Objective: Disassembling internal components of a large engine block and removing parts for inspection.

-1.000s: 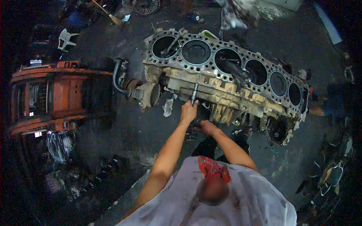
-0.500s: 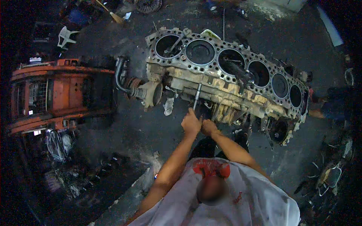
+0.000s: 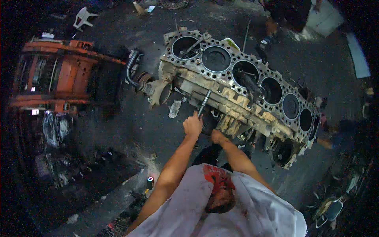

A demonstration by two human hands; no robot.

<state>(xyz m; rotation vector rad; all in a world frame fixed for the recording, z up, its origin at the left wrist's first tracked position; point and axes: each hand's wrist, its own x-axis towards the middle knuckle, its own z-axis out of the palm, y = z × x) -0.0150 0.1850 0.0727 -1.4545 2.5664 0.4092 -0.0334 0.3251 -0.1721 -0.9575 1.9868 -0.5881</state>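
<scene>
My left hand (image 3: 192, 125) is closed around a slim steel bar (image 3: 204, 102), which points up and away toward the near side of the engine block (image 3: 185, 77). Its far end meets or overlaps the block's side; I cannot tell which. To the right and slightly nearer, my right hand (image 3: 218, 137) is closed beside a dark shape under the block's edge. What its fingers hold is hidden. Large round cylinder bores line the block's top face, some with pistons showing. A wrench (image 3: 194, 46) lies across the leftmost bore.
An orange machine frame (image 3: 71, 83) stands at left, with a curved metal pipe (image 3: 132, 69) between it and the block. Another person's hand (image 3: 325, 143) shows at the block's right end. A second person (image 3: 290, 14) is at the far right. A white plastic chair (image 3: 83, 18) stands far left.
My left hand has shifted left, away from my right hand, and the bar tilts more. The whole view has turned somewhat. A person now shows at the far right.
</scene>
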